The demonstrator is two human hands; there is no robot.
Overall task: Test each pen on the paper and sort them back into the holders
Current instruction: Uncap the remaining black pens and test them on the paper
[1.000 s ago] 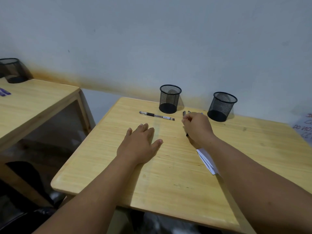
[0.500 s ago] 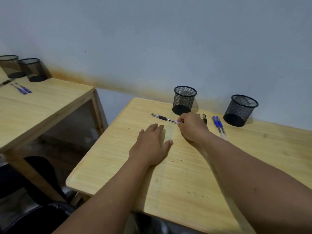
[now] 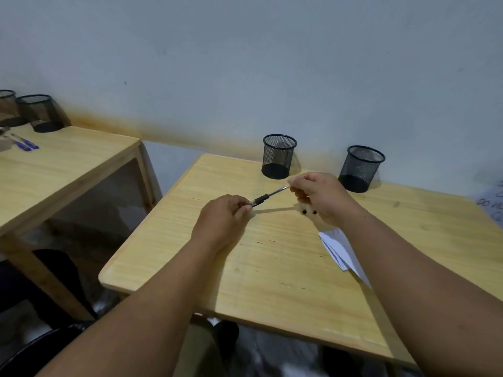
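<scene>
A black-gripped pen is held above the wooden table between both hands. My left hand pinches its black lower end, and my right hand pinches its clear upper end. Two black mesh holders stand at the back by the wall: the left holder and the right holder. Both look empty. A folded white paper lies on the table, partly under my right forearm. The ends of two more pens show just below my right hand.
A second wooden table stands to the left with two more mesh holders and blue pens on it. A gap separates the two tables. A dark chair sits at the lower left.
My right hand lifted the pen off the table. My left hand rose from lying flat on the wood and took hold of the pen's other end.
</scene>
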